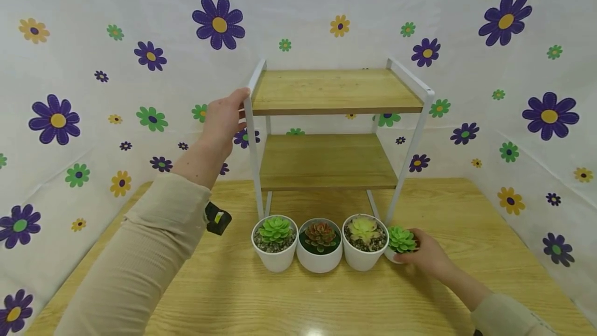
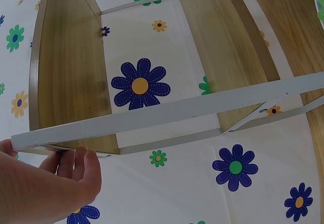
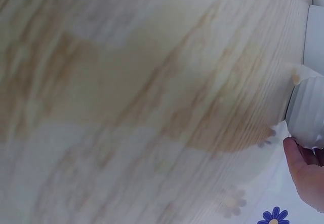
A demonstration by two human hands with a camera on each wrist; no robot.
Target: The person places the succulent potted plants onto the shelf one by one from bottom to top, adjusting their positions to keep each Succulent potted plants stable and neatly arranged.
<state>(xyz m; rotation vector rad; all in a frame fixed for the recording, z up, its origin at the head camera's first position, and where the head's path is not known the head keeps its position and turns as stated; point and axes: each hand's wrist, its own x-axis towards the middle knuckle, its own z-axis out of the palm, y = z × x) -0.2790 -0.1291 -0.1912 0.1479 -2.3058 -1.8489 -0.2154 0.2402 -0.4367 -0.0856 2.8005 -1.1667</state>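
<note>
Fingers curled, left hand point(image 1: 225, 118) grips white metal frame point(image 1: 254, 159); right hand point(image 1: 427, 254), round ribbed white pot point(image 3: 308, 112), probably light, best side-held.

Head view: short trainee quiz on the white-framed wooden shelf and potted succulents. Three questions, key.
1. True or false: the left hand grips the upper left corner of the white-framed, two-tier wooden shelf.

2. What does the right hand hold?
A) the yellowish succulent in a white pot
B) the green succulent in a white pot at the row's right end
C) nothing

3. Fill in: from the left, the reddish succulent in a rounded white pot is ___ in the row.

Key: 1 true; 2 B; 3 second.
</note>
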